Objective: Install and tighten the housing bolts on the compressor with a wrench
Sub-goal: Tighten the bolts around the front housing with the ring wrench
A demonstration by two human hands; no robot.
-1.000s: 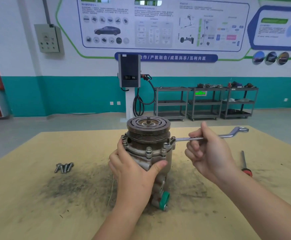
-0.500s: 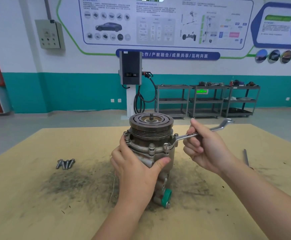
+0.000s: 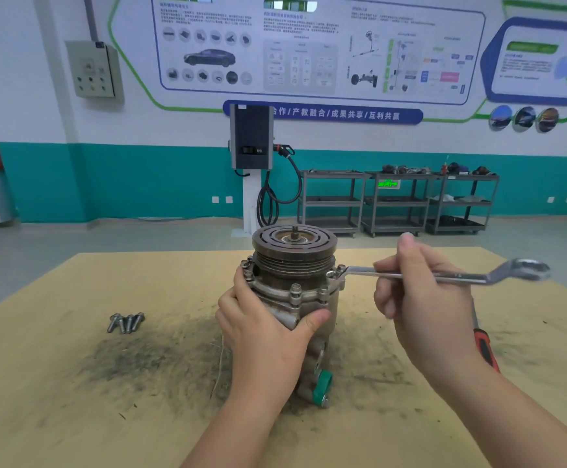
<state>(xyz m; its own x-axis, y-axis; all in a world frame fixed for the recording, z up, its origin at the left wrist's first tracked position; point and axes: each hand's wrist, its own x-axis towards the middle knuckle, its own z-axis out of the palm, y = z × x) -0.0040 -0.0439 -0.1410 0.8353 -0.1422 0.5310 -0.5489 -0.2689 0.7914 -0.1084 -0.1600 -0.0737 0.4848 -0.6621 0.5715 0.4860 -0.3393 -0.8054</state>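
Wrench swung back out to 3 o'clock on the compressor's housing bolt.

Compared with half a second ago, the wrench handle has dropped from its upward slant toward 2 o'clock and now lies nearly level, its free end blurred, while its ring end sits on a bolt at the right edge of the compressor, which stands upright mid-table. The right hand curls around the wrench shaft, thumb raised; the left hand wraps the compressor body as before. Four spare bolts lie unmoved at 9 o'clock, and a red-handled screwdriver shows at 3 o'clock behind the right wrist. The wall banner reads "合作/产教融合/成果共享/互利共赢"; smaller poster text is illegible.
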